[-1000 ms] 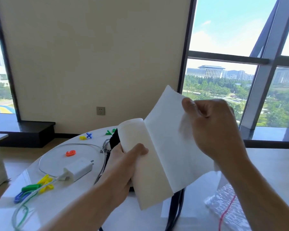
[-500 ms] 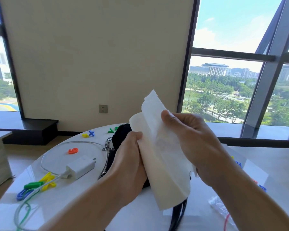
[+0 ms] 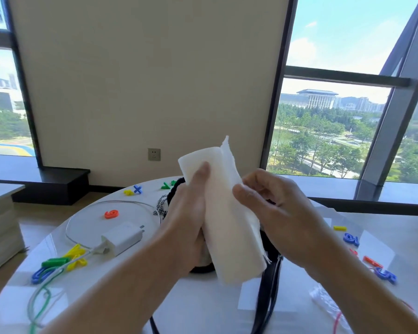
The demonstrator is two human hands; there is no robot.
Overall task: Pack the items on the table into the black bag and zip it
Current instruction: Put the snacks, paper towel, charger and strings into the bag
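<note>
black bag — mostly behind paper roll

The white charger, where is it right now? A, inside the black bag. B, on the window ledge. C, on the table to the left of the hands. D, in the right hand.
C: the white charger lies on the table, to the left of the left hand, while that hand and the right hand hold the paper roll.
</note>
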